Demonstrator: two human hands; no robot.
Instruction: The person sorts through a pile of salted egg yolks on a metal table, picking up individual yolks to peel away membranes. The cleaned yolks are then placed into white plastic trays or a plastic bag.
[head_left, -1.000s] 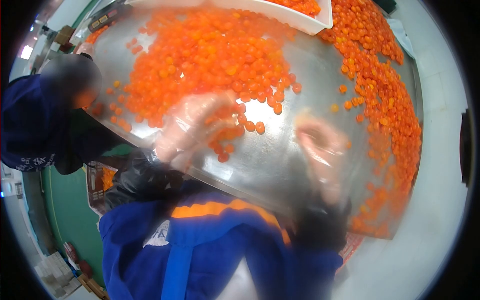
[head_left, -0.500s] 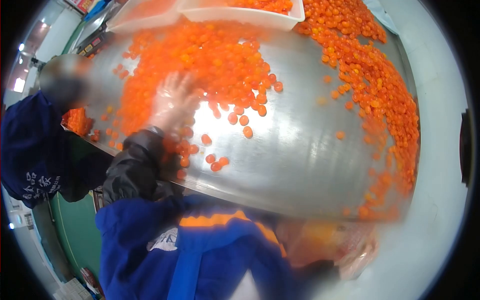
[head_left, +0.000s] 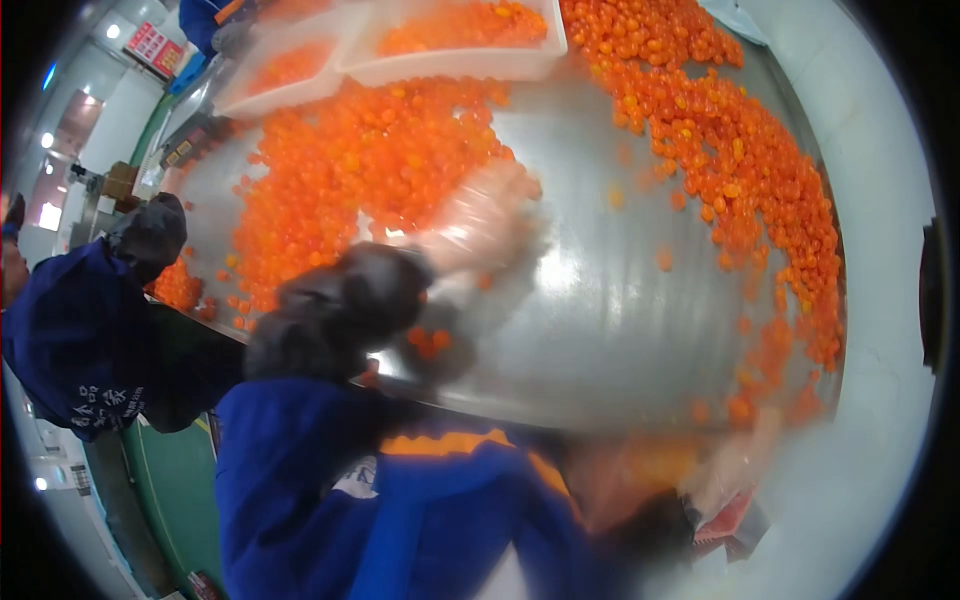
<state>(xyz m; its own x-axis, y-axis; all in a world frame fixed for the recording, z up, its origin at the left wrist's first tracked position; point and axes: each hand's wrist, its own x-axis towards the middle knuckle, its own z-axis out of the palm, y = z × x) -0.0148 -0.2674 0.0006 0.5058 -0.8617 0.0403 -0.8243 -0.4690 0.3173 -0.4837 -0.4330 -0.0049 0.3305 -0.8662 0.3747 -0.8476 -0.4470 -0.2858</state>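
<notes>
Many orange, round egg yolks (head_left: 370,150) lie in a broad heap on the metal table (head_left: 600,300). My left hand (head_left: 480,215), in a clear plastic glove, is laid at the right edge of this heap. Its fingers look stretched out, with yolks right at the fingertips. At the table's near right corner is my right hand (head_left: 740,460), smeared by motion, close to a few loose yolks (head_left: 745,405). Whether it holds anything, I cannot tell. A red patterned object (head_left: 728,518) shows just below it.
White trays (head_left: 455,68) with yolks stand at the far side. A long band of yolks (head_left: 760,170) follows the table's right edge, beside a pale wall (head_left: 880,300). On the left, a co-worker's dark blue jacket (head_left: 85,330) and black sleeve reach the table edge.
My left hand has moved right, from within the heap to its right edge. My right hand has risen toward the table corner, and the red patterned object now shows more clearly below it.
</notes>
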